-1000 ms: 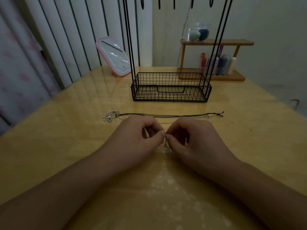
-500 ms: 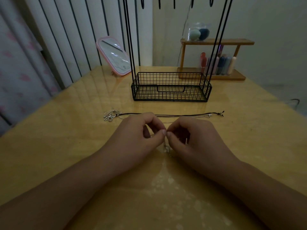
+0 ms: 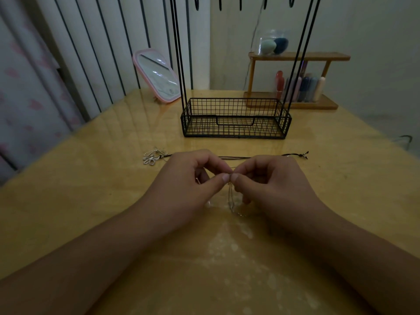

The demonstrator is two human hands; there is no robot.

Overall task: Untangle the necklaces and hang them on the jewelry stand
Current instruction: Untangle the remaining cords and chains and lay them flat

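Note:
My left hand [image 3: 189, 185] and my right hand [image 3: 270, 185] meet at the table's middle, thumbs and forefingers pinching a thin silver chain necklace [image 3: 230, 198] that hangs down between them to the tabletop. Behind my hands a black cord necklace [image 3: 236, 157] lies stretched out straight, with a silver pendant [image 3: 153, 157] at its left end and a knot at the right. The black wire jewelry stand [image 3: 235, 119] rises beyond it, its basket base on the table and its hooks at the top edge of the view.
A pink-framed mirror [image 3: 158, 76] leans at the back left. A wooden shelf [image 3: 295, 83] with cosmetics and a clear jar stands at the back right. The glossy wooden table [image 3: 91, 178] reaches a curtain on the left.
Both hands have lifted slightly while still pinching the silver chain, so more of it hangs between them. The cord necklace has not moved.

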